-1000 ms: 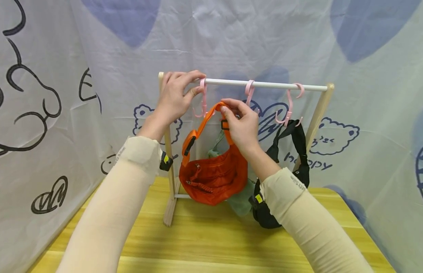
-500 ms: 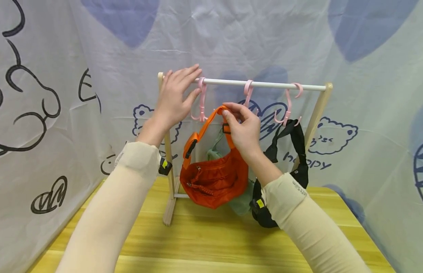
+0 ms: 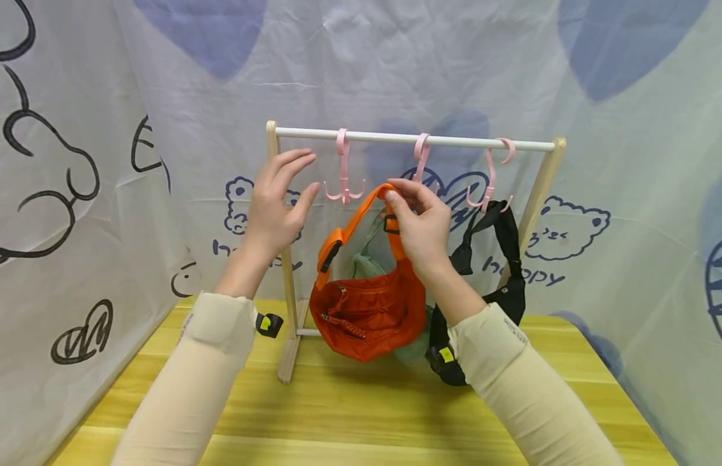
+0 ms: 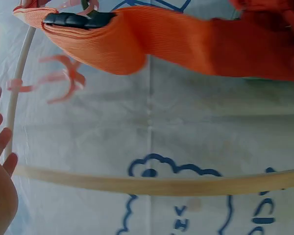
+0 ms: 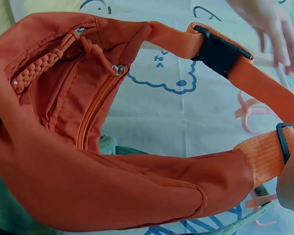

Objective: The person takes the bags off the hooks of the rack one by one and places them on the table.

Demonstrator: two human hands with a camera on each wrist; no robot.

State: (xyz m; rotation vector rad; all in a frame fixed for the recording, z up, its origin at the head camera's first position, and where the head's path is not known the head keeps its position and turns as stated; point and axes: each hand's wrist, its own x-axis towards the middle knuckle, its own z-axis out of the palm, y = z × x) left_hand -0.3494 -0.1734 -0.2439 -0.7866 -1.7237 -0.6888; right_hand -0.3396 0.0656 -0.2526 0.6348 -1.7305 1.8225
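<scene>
An orange-red crossbody bag (image 3: pixel 369 317) hangs by its strap (image 3: pixel 354 217) from my right hand (image 3: pixel 425 223), which pinches the strap's top between thumb and fingers. In the right wrist view the bag's black buckle (image 5: pixel 221 53) and braided zipper pull (image 5: pixel 41 68) show clearly. My left hand (image 3: pixel 276 207) holds nothing, its fingers spread, left of the leftmost pink hook (image 3: pixel 345 171). That hook hangs bare on the white rod (image 3: pixel 384 136), a little above and left of the strap.
Two more pink hooks, a middle hook (image 3: pixel 420 155) and a right hook (image 3: pixel 489 178), share the rod. A black bag (image 3: pixel 509 291) hangs from the right hook. Behind the orange bag is a green bag (image 3: pixel 367 264). The rack's wooden post (image 3: pixel 289 285) stands on the wooden table (image 3: pixel 338 414).
My left hand has let go of the left hook at the rod and drawn back down and left. My right hand has shifted slightly right and down with the orange bag.
</scene>
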